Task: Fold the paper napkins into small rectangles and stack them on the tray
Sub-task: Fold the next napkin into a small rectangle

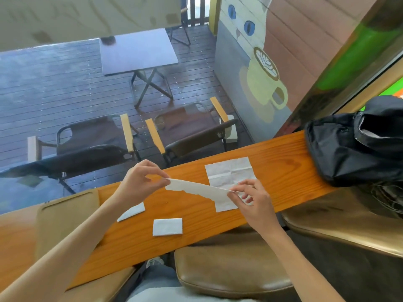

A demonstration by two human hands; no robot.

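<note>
I hold a white paper napkin [196, 188] in the air above the wooden counter [281, 168], folded over into a long strip. My left hand [141, 182] pinches its left end and my right hand [253, 197] pinches its right end. An unfolded, creased napkin [229, 171] lies flat on the counter behind my right hand. Two folded napkins rest on the counter near me: one small rectangle [167, 226] and another [133, 212] partly under my left forearm. A tan tray [63, 216] sits at the counter's left end, its visible surface bare.
A black bag [353, 144] occupies the counter's right end, with cables beside it. Brown padded stool seats [231, 273] are below the counter. Beyond a window lie a deck with two folding chairs [192, 131] and a table [137, 51].
</note>
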